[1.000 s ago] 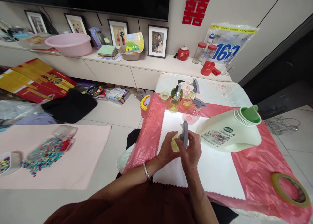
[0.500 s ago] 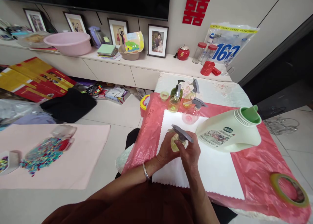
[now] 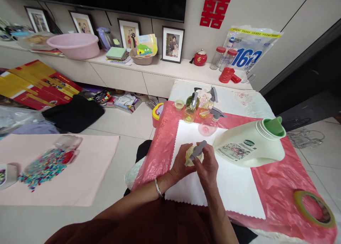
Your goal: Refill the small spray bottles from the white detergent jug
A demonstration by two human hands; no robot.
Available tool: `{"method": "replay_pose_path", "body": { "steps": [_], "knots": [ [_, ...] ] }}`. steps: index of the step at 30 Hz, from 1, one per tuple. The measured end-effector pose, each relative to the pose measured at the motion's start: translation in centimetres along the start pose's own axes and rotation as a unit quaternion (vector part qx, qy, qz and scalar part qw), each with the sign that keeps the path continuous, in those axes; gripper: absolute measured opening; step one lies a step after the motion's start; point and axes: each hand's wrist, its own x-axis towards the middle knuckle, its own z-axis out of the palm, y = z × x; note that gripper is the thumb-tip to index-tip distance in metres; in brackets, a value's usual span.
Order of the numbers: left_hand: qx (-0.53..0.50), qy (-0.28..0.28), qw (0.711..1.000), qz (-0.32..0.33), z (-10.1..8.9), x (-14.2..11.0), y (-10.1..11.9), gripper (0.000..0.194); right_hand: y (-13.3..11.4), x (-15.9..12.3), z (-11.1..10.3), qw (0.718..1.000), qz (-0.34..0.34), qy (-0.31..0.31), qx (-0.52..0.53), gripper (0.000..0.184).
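Low over the white scallop-edged sheet [image 3: 234, 190], my left hand [image 3: 182, 164] is wrapped round a small clear spray bottle [image 3: 189, 152] with pale yellow in it. The fingers of my right hand [image 3: 208, 165] are closed on the bottle's grey trigger spray head [image 3: 197, 152], which points down and to the left. Just right of my hands stands a large pale green jug [image 3: 239, 148] with a green cap [image 3: 274, 126]. Beyond them is a pinkish spray bottle [image 3: 209, 125] with a grey head.
Behind stand another spray bottle [image 3: 189, 112], a dark green pump bottle [image 3: 195, 100] and a small round cup [image 3: 179, 104]. Pink plastic sheeting [image 3: 279, 187] covers the table, with a tape roll [image 3: 314, 208] at the right. Colourful small pieces [image 3: 48, 167] lie on a pale pink surface.
The grey spray head has turned on the bottle, from pointing up and left to pointing down and left. My right hand's fingers have shifted around it; my left hand keeps its hold.
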Motion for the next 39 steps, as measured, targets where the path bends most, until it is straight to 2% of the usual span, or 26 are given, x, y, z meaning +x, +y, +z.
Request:
{"method": "replay_pose_path", "body": {
  "steps": [3, 7, 10, 14, 17, 19, 22, 24, 28, 29, 31, 33, 34, 36, 38, 39],
  "knots": [
    [0.022, -0.004, 1.0, 0.013, 0.0, 0.3, 0.0, 0.04, -0.1, 0.4, -0.1, 0.999, -0.021, 0.027, -0.024, 0.026],
    [0.054, -0.043, 0.998, 0.013, 0.0, 0.9, 0.2, 0.024, -1.2, 0.7, -0.3, 0.999, -0.026, 0.012, -0.041, 0.027],
    [0.051, -0.024, 0.998, 0.003, -0.1, 1.1, 0.7, 0.022, -1.7, 0.7, -0.6, 0.999, -0.027, -0.003, -0.041, 0.03],
    [0.026, -0.012, 1.0, 0.006, -0.2, 0.7, 0.8, 0.031, -1.6, 0.5, -0.7, 0.999, -0.03, -0.029, -0.014, 0.034],
    [0.012, -0.001, 1.0, 0.01, 0.2, 0.0, -0.6, 0.049, -1.8, 0.4, -0.6, 0.998, -0.031, -0.04, 0.022, 0.03],
    [-0.002, 0.018, 1.0, 0.015, 0.5, -0.7, -2.2, 0.07, -2.3, 0.6, -0.6, 0.997, -0.018, -0.014, 0.067, 0.028],
    [-0.022, 0.019, 0.999, 0.038, 0.9, -1.4, -4.0, 0.091, -3.9, 1.5, -1.2, 0.988, 0.017, 0.079, 0.131, 0.031],
    [-0.025, 0.014, 0.998, 0.047, 1.0, -1.7, -4.6, 0.093, -5.6, 2.7, -2.2, 0.981, 0.023, 0.127, 0.148, 0.031],
    [-0.026, 0.006, 0.999, 0.046, 1.0, -1.7, -4.5, 0.092, -9.5, 4.9, -5.6, 0.964, -0.027, 0.156, 0.214, 0.019],
    [-0.024, 0.003, 0.999, 0.041, 0.9, -1.7, -4.5, 0.093, -10.3, 5.1, -6.6, 0.965, -0.03, 0.167, 0.199, 0.02],
    [-0.02, 0.002, 0.999, 0.025, 0.9, -1.6, -4.3, 0.093, -11.1, 5.1, -8.3, 0.976, -0.019, 0.182, 0.117, 0.035],
    [-0.023, 0.004, 1.0, 0.011, 1.0, -1.7, -4.3, 0.094, -10.6, 4.5, -9.5, 0.98, -0.018, 0.196, 0.031, 0.047],
    [-0.027, 0.008, 1.0, 0.006, 1.0, -1.7, -4.3, 0.094, -9.9, 4.0, -9.9, 0.981, -0.027, 0.192, -0.005, 0.047],
    [-0.038, 0.022, 0.999, -0.007, 1.0, -1.6, -4.2, 0.093, -7.7, 2.7, -10.2, 0.984, -0.037, 0.146, -0.092, 0.038],
    [-0.048, 0.042, 0.997, -0.031, 0.9, -1.4, -3.9, 0.092, -4.7, 1.3, -10.2, 0.98, -0.023, 0.006, -0.197, 0.028],
    [-0.053, 0.053, 0.996, -0.043, 0.7, -1.1, -3.7, 0.092, -3.1, 0.5, -10.1, 0.968, -0.039, -0.027, -0.245, 0.028]
  ]
}}
